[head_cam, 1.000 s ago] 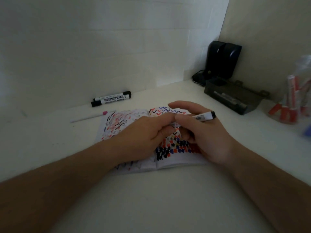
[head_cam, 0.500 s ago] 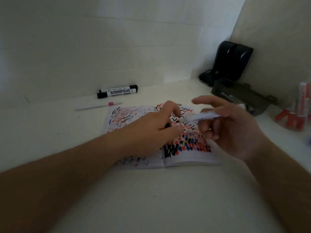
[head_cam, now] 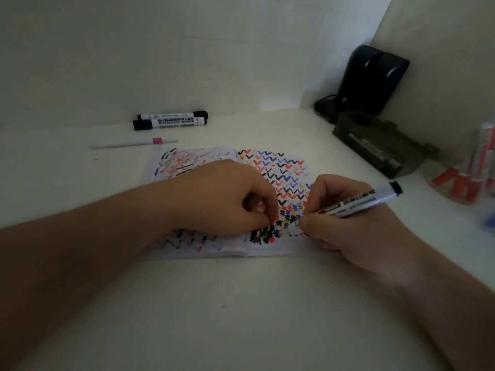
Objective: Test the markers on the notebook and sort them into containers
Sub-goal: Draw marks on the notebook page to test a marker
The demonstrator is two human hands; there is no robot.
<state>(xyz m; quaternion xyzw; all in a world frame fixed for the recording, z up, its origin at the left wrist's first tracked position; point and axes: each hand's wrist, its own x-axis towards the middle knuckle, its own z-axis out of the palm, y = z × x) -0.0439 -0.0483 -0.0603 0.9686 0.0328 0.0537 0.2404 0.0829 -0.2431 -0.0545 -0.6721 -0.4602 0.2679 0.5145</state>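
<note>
Lying open on the table (head_cam: 241, 303), the notebook (head_cam: 270, 167) carries both hands: the left hand (head_cam: 227, 199) rests curled on it, maybe pinching something hidden, while the right hand (head_cam: 345, 226) grips a marker (head_cam: 361, 202), tip down on the right page. Beyond the notebook lie two black markers (head_cam: 171, 121) and a thin pen (head_cam: 134, 143).

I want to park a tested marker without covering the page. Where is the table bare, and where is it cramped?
Bare table lies in front of the notebook, between the forearms, and left of it below the thin pen. Cramped: the right edge, with the dark tray and the container of red markers, and the back wall by the two whiteboard markers.
</note>
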